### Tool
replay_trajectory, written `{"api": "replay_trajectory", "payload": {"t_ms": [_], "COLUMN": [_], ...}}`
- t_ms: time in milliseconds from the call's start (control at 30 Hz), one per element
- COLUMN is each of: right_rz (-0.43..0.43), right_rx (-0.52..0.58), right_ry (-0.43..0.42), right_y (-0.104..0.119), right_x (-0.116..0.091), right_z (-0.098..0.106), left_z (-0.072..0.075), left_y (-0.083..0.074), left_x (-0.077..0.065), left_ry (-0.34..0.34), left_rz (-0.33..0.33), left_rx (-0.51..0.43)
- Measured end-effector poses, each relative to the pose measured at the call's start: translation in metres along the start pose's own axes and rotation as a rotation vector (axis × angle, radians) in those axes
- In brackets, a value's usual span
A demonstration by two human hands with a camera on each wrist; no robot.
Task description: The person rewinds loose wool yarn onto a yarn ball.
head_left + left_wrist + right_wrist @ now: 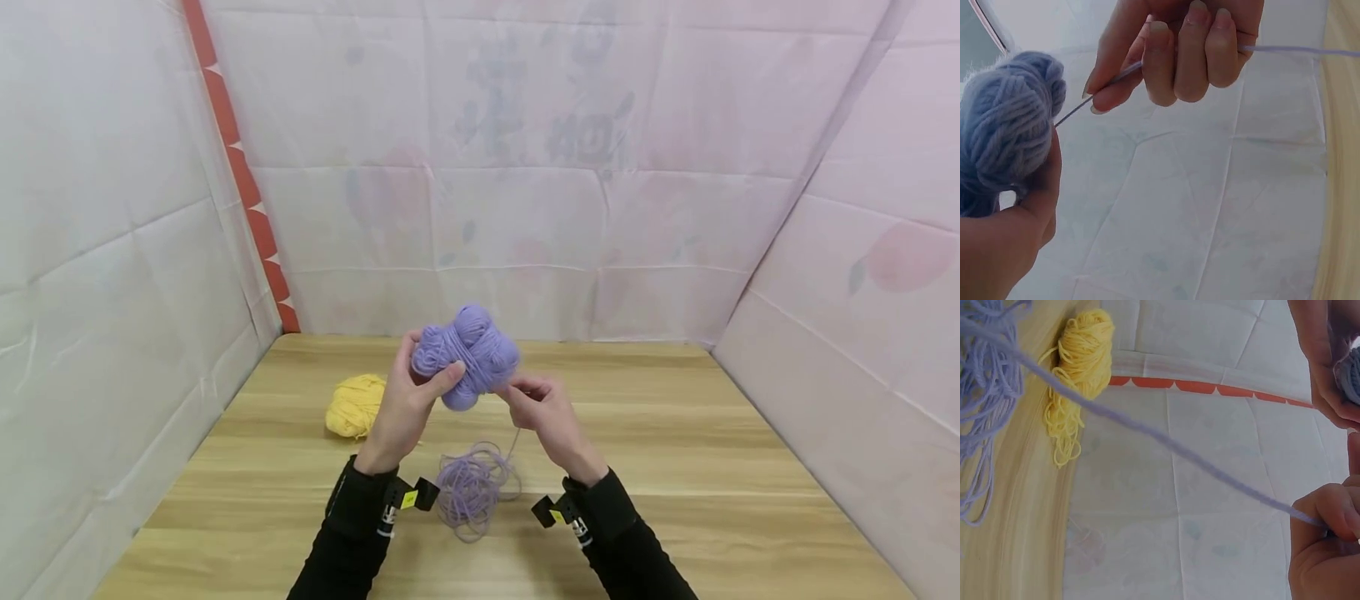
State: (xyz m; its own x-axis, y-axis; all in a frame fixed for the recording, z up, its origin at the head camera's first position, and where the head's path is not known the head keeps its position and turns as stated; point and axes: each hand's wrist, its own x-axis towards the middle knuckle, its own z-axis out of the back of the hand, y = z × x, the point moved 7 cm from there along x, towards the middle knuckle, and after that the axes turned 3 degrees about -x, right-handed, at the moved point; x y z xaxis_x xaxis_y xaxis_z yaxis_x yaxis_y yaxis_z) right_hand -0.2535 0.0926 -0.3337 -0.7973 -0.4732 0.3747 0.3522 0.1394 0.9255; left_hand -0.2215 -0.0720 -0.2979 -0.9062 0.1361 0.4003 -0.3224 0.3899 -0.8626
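I have the left hand gripping a purple yarn ball from its left side, the thumb pressed across the front of the windings. The ball is held up above the desk, near the middle of my head view, and its outline bulges in several rounded lobes.

The right hand is just to the right of the ball, pinching a purple strand between thumb and forefinger. In the left wrist view I can see its other fingers curled in, with the strand running behind them and out past the little-finger side. Ahead of the pinch, a short straight length leads to the ball; on the other side, the strand slopes down to a loose purple tangle on the desk. That tangle lies in open loops, between the two forearms in my head view.

To the left, beyond the left wrist, a yellow yarn bundle rests on the desk, partly hidden by the left hand. The right wrist view shows loose yellow loops trailing from one end of it.

Both arms wear black sleeves. Pale sheets surround the desk, and a red scalloped band runs down near the left corner.
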Motion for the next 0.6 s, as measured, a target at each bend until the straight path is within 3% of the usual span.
{"api": "replay_trajectory", "payload": {"t_ms": [200,400,600], "right_rz": [-0.027,0.003,0.029], "right_rx": [-0.139,-0.24,-0.291], "right_ry": [-0.034,-0.02,-0.023], "right_y": [0.008,0.016,0.023], "right_x": [-0.003,-0.007,-0.009], "right_z": [-0.001,-0.003,-0.003], "left_z": [0.007,0.009,0.005], "left_y": [-0.002,0.001,0.003], "left_x": [0.004,0.005,0.008], "left_ry": [-0.072,-0.132,-0.13], "left_rz": [-0.024,-0.02,-0.047], "left_rx": [0.095,0.165,0.359]}}
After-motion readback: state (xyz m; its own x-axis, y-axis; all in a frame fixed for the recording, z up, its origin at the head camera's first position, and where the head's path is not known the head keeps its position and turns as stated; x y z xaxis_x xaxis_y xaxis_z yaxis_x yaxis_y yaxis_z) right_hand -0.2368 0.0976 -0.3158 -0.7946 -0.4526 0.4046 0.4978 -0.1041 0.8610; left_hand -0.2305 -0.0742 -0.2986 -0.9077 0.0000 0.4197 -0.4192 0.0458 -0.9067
